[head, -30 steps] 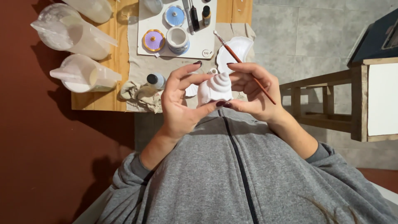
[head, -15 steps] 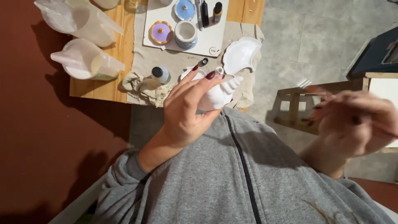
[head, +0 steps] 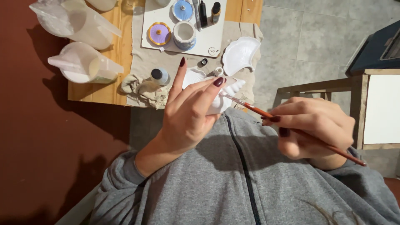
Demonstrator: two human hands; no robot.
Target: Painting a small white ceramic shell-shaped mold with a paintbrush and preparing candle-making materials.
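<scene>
At the desk's [head: 112, 54] left edge stand two clear plastic measuring jugs, one [head: 71, 23] at the far left corner and a second [head: 85, 66] nearer the front edge, both with spouts pointing left. Just right of them a beige cloth [head: 175, 62] covers the wood, bunched into a crumpled wad [head: 141, 89] at the front edge, with a small bottle with a black cap [head: 159, 76] touching that wad. Further back on the cloth lies a white board [head: 208, 41] carrying a purple round lid [head: 159, 33], a white cup [head: 184, 34], a blue round lid [head: 182, 9] and some dark tubes at its far edge. The left hand [head: 187, 116] is raised over the desk's front edge, its fingers curled around a white shell-shaped figurine [head: 227, 93], index finger stretched up and thumb laid across the piece; the figurine sits above the front edge, close to the grey zipped hoodie [head: 233, 183]. A white fan-shaped dish [head: 241, 54] rests on the cloth near the desk's right edge. The right hand [head: 312, 127], off the desk's right side over the grey tiled floor, pinches a thin red-handled paintbrush [head: 291, 127] between closed fingers, and the brush tip touches the figurine's right side. A wooden frame [head: 358, 83] stands at the far right.
</scene>
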